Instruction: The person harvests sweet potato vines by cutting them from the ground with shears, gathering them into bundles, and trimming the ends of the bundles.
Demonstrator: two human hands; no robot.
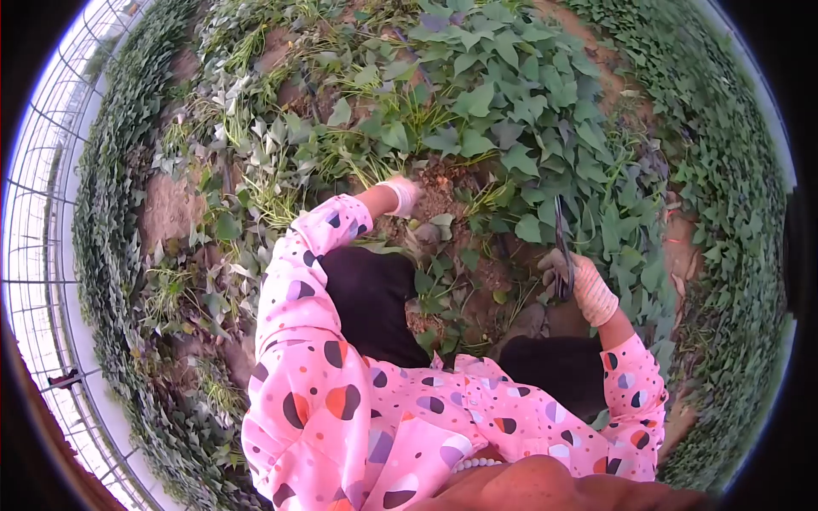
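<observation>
Many limp, stringy vines (256,162) sprawl at the upper left of the frame. Near the centre, our left hand (404,197), gloved with a ribbed pale cuff, reaches to crumbly brown soil (439,194); its fingers are blurred, so we cannot tell whether they grasp anything. Right of centre, our right hand (579,278), gloved alike, has its fingers wrapped around a slim, dark tool (561,238). Its long axis runs nearly upright, narrow end toward the frame's top, beside broad, pointed leaves (530,228).
</observation>
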